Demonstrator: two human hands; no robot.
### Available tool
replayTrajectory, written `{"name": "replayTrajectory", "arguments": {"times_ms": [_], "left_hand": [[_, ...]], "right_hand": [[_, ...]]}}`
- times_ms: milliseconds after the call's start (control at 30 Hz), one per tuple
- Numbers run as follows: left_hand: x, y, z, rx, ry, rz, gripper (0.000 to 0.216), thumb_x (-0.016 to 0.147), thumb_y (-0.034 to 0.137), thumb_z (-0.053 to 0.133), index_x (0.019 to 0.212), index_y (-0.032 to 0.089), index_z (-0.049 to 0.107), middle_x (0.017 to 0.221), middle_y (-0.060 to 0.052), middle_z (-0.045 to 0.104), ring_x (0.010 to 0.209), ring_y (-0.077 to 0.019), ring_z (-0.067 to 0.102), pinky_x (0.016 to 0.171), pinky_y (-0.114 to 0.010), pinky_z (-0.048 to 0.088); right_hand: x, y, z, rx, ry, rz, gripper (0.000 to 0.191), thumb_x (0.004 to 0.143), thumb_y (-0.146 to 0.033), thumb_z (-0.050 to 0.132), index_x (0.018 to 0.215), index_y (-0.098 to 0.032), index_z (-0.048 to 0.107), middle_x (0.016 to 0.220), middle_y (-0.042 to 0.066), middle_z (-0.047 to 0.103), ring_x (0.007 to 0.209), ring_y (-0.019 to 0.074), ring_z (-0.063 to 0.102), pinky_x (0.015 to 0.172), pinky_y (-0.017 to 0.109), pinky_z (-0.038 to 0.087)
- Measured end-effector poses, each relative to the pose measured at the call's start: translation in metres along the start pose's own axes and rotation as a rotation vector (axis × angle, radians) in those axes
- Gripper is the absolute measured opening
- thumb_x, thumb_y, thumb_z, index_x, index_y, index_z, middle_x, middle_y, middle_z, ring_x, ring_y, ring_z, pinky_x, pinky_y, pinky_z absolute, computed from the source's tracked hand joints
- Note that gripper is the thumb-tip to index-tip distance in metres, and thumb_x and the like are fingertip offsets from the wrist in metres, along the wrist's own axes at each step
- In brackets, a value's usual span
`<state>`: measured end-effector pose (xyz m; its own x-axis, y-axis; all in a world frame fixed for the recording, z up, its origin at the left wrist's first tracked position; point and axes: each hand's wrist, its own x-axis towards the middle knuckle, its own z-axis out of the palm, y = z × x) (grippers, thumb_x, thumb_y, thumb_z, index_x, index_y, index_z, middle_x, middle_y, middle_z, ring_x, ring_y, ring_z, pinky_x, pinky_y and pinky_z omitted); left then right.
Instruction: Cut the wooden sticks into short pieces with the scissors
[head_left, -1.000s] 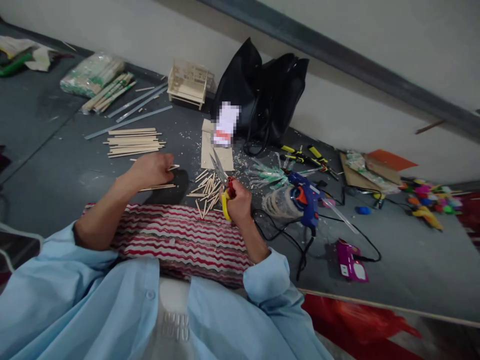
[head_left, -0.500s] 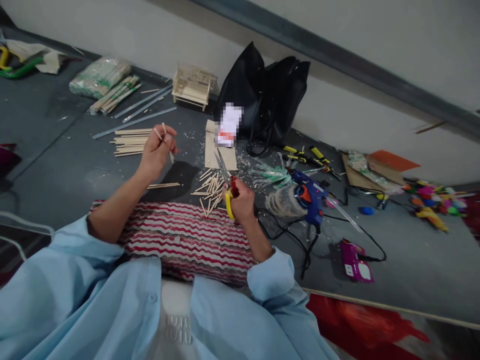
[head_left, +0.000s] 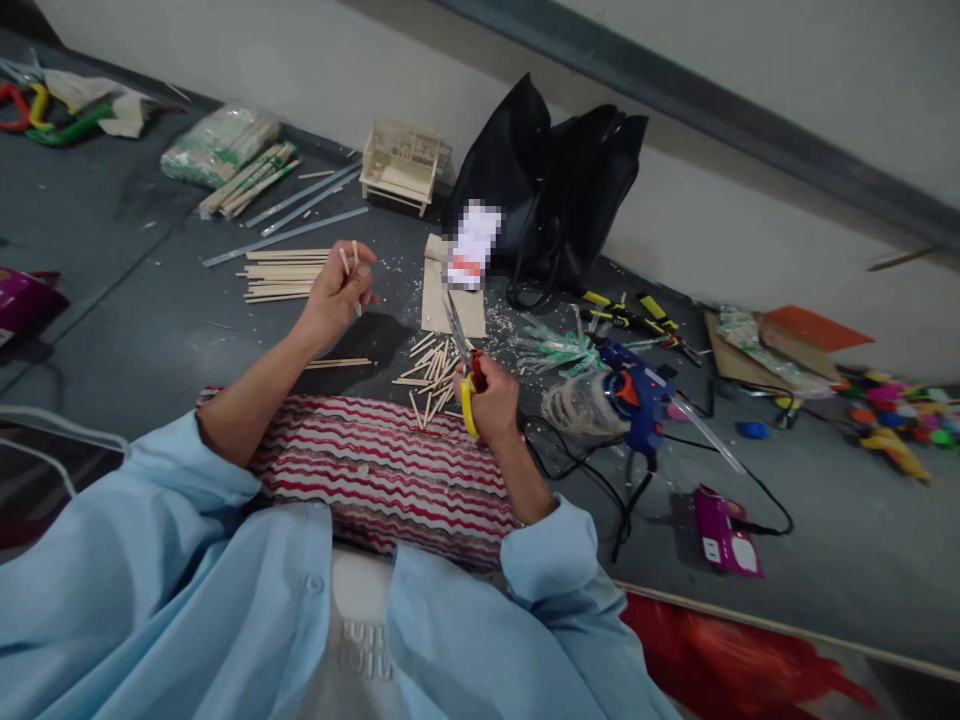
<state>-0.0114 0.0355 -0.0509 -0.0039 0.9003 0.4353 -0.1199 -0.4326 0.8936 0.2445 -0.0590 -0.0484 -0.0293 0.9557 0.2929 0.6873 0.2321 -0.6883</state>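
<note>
Two thin wooden sticks (head_left: 355, 254) poke out between the fingers of my left hand (head_left: 337, 290), which is closed around them. Just left of it lie several longer wooden sticks (head_left: 281, 275) side by side. My right hand (head_left: 491, 400) grips the red and yellow handles of scissors (head_left: 459, 335), whose blades point up and away from me. Beside the scissors is a loose heap of short cut sticks (head_left: 431, 370). Under my forearms lies a striped red and white cushion (head_left: 382, 470).
A blue glue gun (head_left: 641, 400) rests on a clear jar at the right, its cable trailing. Behind are a phone (head_left: 474, 240), a black bag (head_left: 555, 190) and a small wooden model bench (head_left: 401, 165). Pliers (head_left: 645, 315) and colourful pompoms (head_left: 900, 410) lie farther right.
The whole view has shifted slightly, so everything sits a little farther right. Both hands keep their holds on the sticks and scissors, with little other movement.
</note>
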Motion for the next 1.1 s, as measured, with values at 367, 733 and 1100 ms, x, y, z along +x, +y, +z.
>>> {"name": "replayTrajectory", "arguments": {"times_ms": [367, 733, 1100], "left_hand": [[0.004, 0.003, 0.003, 0.051, 0.029, -0.049, 0.026, 0.092, 0.050, 0.053, 0.099, 0.026, 0.047, 0.072, 0.005, 0.041, 0.053, -0.0058, 0.040, 0.065, -0.026, 0.056], [0.007, 0.004, 0.006, 0.072, 0.001, -0.104, 0.032, 0.092, 0.053, 0.052, 0.089, 0.021, 0.049, 0.062, 0.006, 0.033, 0.048, -0.0060, 0.035, 0.047, -0.019, 0.035], [0.009, 0.002, 0.007, 0.034, -0.020, -0.101, 0.041, 0.091, 0.060, 0.049, 0.078, 0.021, 0.046, 0.057, 0.008, 0.028, 0.046, -0.0061, 0.030, 0.044, -0.019, 0.030]], "right_hand": [[-0.001, -0.001, 0.000, 0.004, -0.020, 0.011, 0.012, 0.073, -0.023, 0.055, 0.080, -0.019, 0.064, 0.067, -0.002, 0.060, 0.057, 0.0105, 0.047, 0.058, 0.023, 0.038], [-0.001, -0.002, -0.002, -0.011, -0.048, 0.036, 0.013, 0.068, -0.022, 0.054, 0.079, -0.020, 0.061, 0.067, -0.003, 0.060, 0.057, 0.0113, 0.046, 0.058, 0.023, 0.038], [0.000, -0.003, -0.003, -0.030, -0.045, 0.033, 0.015, 0.065, -0.017, 0.054, 0.078, -0.019, 0.062, 0.064, -0.003, 0.058, 0.055, 0.0112, 0.044, 0.057, 0.023, 0.038]]}}
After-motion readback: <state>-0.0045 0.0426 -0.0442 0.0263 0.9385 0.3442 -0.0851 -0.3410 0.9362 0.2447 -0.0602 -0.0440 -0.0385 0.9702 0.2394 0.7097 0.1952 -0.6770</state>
